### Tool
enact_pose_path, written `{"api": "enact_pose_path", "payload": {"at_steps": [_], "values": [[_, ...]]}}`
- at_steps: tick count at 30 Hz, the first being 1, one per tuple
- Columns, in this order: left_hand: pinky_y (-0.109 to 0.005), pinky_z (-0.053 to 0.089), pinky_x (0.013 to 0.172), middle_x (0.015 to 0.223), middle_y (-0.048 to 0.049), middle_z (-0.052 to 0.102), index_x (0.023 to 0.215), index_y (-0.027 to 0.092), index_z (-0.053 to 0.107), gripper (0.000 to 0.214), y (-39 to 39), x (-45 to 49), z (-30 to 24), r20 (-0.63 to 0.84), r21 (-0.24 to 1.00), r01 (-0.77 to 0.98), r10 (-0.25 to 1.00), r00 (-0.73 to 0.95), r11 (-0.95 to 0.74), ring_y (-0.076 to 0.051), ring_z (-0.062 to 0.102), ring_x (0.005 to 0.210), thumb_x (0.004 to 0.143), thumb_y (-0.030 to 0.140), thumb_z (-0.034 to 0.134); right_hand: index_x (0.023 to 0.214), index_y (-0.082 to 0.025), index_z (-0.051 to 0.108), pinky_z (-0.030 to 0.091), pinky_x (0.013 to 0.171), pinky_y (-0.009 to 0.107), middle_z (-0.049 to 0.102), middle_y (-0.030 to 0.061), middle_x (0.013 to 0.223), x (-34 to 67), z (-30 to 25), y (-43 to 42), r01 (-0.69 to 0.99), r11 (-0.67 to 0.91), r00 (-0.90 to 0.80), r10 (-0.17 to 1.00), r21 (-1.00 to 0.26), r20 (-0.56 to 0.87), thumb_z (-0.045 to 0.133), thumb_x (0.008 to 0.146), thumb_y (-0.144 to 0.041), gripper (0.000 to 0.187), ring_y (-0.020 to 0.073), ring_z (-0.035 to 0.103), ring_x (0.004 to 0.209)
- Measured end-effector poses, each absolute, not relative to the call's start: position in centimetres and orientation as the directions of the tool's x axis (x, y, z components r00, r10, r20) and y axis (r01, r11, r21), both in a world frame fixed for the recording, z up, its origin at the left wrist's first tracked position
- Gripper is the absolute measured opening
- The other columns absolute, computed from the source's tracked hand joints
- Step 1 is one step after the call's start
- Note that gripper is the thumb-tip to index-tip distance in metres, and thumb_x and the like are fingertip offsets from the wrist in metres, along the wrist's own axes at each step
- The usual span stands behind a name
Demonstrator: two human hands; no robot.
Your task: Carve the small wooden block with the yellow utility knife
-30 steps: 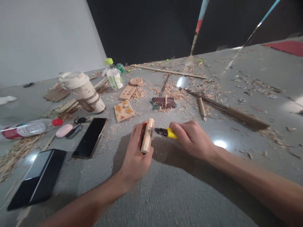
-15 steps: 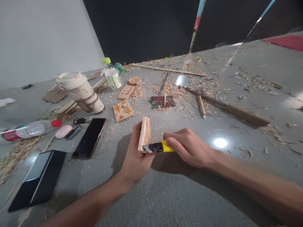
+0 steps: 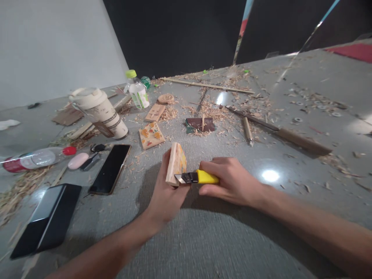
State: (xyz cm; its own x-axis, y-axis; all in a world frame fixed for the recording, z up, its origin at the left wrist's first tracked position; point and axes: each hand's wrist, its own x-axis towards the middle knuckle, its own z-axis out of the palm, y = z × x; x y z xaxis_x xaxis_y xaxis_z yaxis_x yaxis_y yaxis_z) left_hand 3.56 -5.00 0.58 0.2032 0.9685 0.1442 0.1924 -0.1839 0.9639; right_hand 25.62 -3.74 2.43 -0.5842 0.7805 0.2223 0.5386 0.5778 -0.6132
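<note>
My left hand (image 3: pixel 165 195) is wrapped round a small wooden block (image 3: pixel 175 163) held upright on edge, its right face painted with coloured patches. My right hand (image 3: pixel 232 180) grips a yellow utility knife (image 3: pixel 198 177), and the blade tip touches the block's lower near corner. Both hands hover over the grey table (image 3: pixel 221 240) near its middle.
To the left lie a black phone (image 3: pixel 110 168), a dark tablet (image 3: pixel 48 219), a pink case (image 3: pixel 77 161), keys and a fallen bottle (image 3: pixel 35 158). Behind stand a cup (image 3: pixel 100 112), a green-capped bottle (image 3: pixel 137 92), painted wood tiles (image 3: pixel 151 135), carving tools (image 3: pixel 279 131) and wood shavings.
The knife moved left and down until its blade met the block's lower corner. My left hand turned the block, so its painted face now shows.
</note>
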Motion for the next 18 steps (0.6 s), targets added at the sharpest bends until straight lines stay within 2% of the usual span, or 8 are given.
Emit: {"api": "enact_pose_path", "payload": {"at_steps": [5,12,18], "values": [[-0.05,0.059,0.108,0.127,-0.0128,0.071,0.152,0.023,0.046,0.066,-4.79,3.8,1.0,0.142,0.971,0.156,0.964,0.223,-0.179,-0.028,0.071,0.118,0.09,0.027,0.07,0.087,-0.021,0.055,0.023,0.06,0.031,0.054,-0.0016,0.073,25.53,2.4,-3.67,0.543,0.577,-0.594,0.778,-0.61,0.207,0.05,0.105,-0.075,0.056,0.0127,0.045,0.062],[-0.051,0.064,0.1,0.132,-0.0156,0.072,0.151,0.024,0.045,0.081,-5.01,4.07,1.02,0.059,0.995,0.055,0.954,0.292,-0.078,-0.031,0.076,0.115,0.083,0.046,0.083,0.09,-0.021,0.056,0.026,0.061,0.031,0.057,0.0007,0.076,25.57,2.24,-3.56,0.472,0.616,-0.655,0.724,-0.63,0.217,0.042,0.107,-0.076,0.059,0.0139,0.045,0.064],[-0.053,0.063,0.105,0.135,-0.0166,0.074,0.145,0.023,0.053,0.068,-5.3,3.98,1.37,0.016,0.995,0.087,0.931,0.364,-0.051,-0.033,0.074,0.124,0.084,0.037,0.081,0.09,-0.021,0.057,0.027,0.061,0.031,0.059,0.0013,0.077,25.76,2.28,-3.51,0.466,0.609,-0.675,0.713,-0.641,0.186,0.036,0.107,-0.078,0.063,0.014,0.045,0.064]]}}
